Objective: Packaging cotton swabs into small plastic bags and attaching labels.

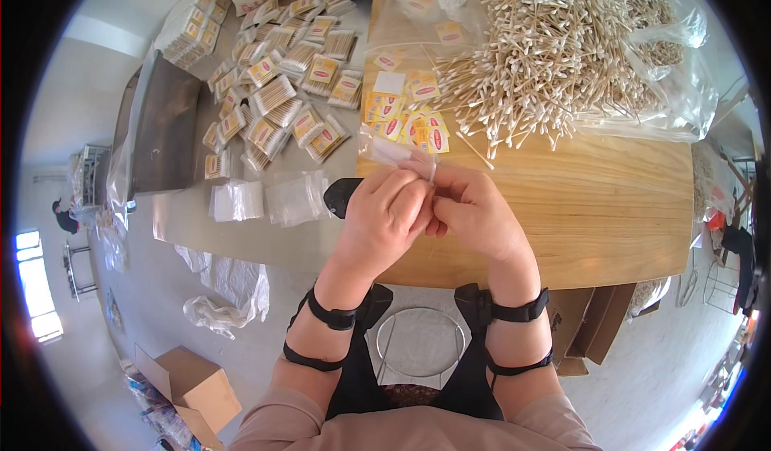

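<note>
My left hand (389,212) and my right hand (475,208) meet over the table's near edge, fingers closed on a small clear plastic bag (387,153). A white layer shows inside the bag; its lower end is hidden by my fingers. Just beyond it lie yellow-and-white printed cards (414,130), some overlapping. A large heap of cotton swabs (554,53) with wooden sticks spreads beyond my right hand. To the left of my left hand are flat stacks of clear bags (298,198) and a black object (340,197), partly hidden by that hand.
Filled packs of cotton swabs (277,97) are piled on the grey tabletop at the left, next to a metal box (166,118). More packs (193,25) stand stacked farther back. A round stool (421,342) is below me. An opened cardboard box (193,383) sits on the floor.
</note>
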